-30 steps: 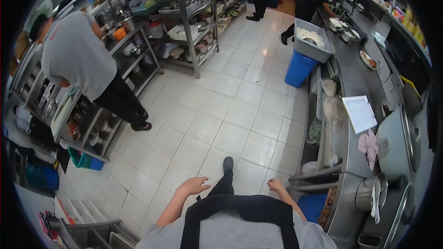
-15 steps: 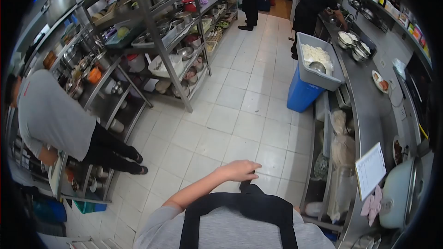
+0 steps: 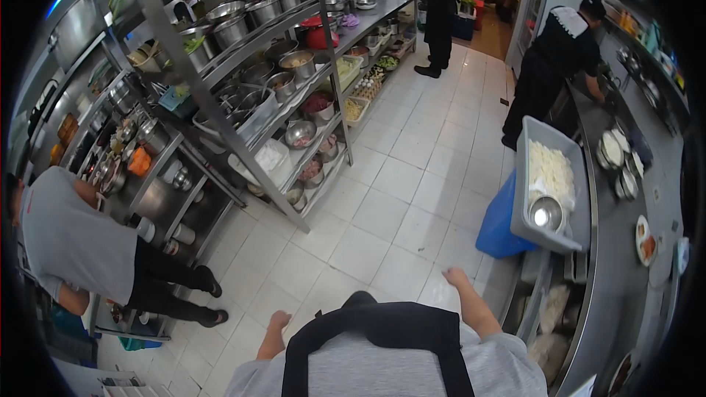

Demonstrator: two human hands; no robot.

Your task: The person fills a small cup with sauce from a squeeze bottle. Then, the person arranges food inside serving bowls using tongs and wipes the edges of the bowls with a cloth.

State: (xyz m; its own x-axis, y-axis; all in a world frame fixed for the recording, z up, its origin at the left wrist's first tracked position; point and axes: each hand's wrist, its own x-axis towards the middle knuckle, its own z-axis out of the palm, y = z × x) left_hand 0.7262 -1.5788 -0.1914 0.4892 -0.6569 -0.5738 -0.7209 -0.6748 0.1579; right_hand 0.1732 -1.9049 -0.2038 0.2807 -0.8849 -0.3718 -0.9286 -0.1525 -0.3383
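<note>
My left hand [image 3: 279, 320] hangs low in front of my body on the left, above the white tiled floor [image 3: 294, 263]. My right hand [image 3: 456, 277] is out to the front right, nearest to the blue bin [image 3: 498, 220], but apart from it. Both hands are small in view and seen from behind, so how their fingers lie is hard to make out. No object shows in either. On the bin rests a grey tub [image 3: 523, 176], tilted in view, with white pieces of food [image 3: 551, 169] and a steel bowl [image 3: 546, 215] in it.
A steel shelf rack [image 3: 323, 73] with pots and bowls stands ahead left. One person in grey [image 3: 81, 242] bends over shelves at the left. Two people in black [image 3: 441, 15] stand farther off. Along the right runs a steel counter [image 3: 610, 272] with a plate [image 3: 646, 241].
The view has moved forward and turned left; the bin and tub look nearer. My left hand has dropped from across my front to my left, and my right hand has come into view.
</note>
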